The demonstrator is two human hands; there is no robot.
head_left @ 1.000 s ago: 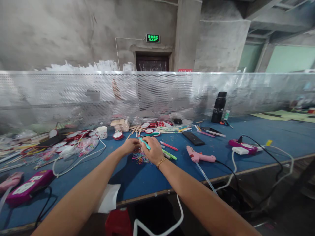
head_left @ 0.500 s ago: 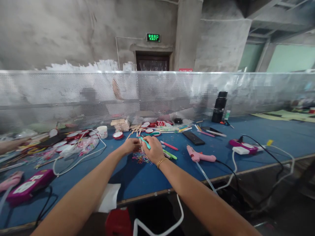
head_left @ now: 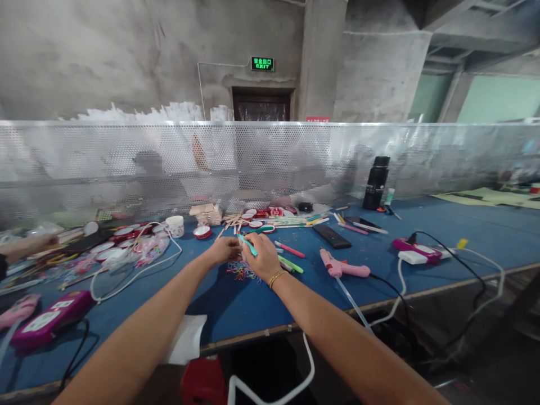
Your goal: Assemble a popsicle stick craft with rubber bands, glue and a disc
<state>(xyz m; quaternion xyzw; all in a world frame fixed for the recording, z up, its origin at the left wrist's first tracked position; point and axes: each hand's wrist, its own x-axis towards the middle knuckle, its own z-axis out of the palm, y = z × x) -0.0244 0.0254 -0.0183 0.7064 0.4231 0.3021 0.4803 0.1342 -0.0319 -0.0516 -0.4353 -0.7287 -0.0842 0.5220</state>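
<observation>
Both my hands meet over the middle of the blue table (head_left: 464, 225). My right hand (head_left: 265, 257), with a gold bracelet at the wrist, grips a teal stick (head_left: 247, 245). My left hand (head_left: 224, 248) pinches something small against the stick's left end; what it is cannot be made out. Under the hands lies a pile of coloured rubber bands (head_left: 241, 272). Pink and green sticks (head_left: 290, 257) lie just right of my right hand.
A pink glue gun (head_left: 341, 266) lies to the right, its cable running to a power strip (head_left: 417, 252). A black bottle (head_left: 375, 183) stands at the back. Red-rimmed lids (head_left: 122, 239) and a white cup (head_left: 175, 226) sit left. Another person's hand (head_left: 29, 245) shows at far left.
My hands have stayed put with the teal stick, working it slightly. Another person's hand has come into view at the far left edge.
</observation>
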